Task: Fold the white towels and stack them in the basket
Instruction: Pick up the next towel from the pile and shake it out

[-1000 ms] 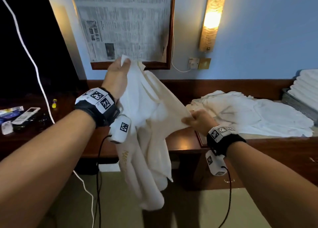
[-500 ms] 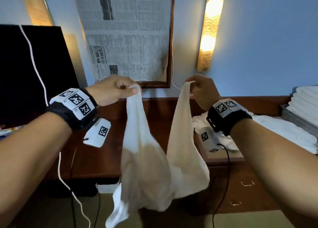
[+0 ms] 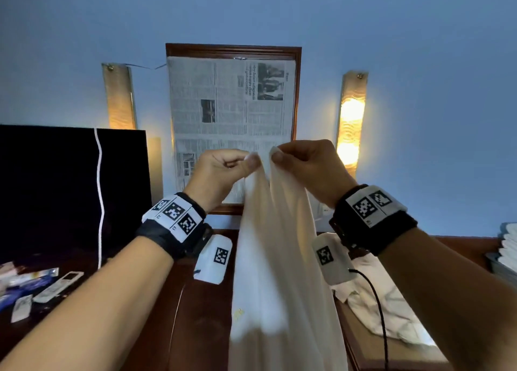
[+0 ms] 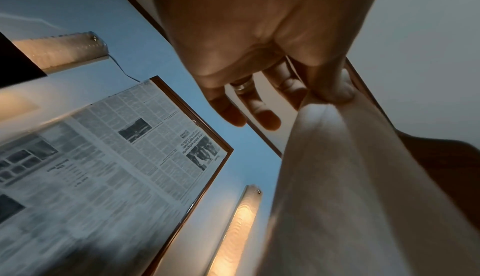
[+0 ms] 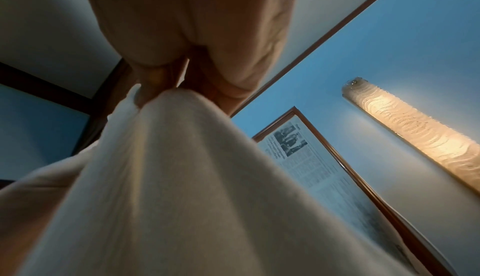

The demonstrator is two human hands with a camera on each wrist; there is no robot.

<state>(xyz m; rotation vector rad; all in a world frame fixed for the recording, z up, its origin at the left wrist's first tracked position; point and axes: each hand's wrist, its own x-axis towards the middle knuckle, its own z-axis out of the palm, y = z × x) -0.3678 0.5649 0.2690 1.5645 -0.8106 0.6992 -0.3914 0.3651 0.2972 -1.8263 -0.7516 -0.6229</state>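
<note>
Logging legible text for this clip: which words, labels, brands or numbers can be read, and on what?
None can be read with confidence.
Framed newspaper: headlines and columns show, too blurred to read.
White towel: small yellowish embroidered mark near the lower left, too small to read.
Wrist bands and camera housings: black-and-white square marker codes only, no words.
Packets and remote on the desk: print too small to read.
</note>
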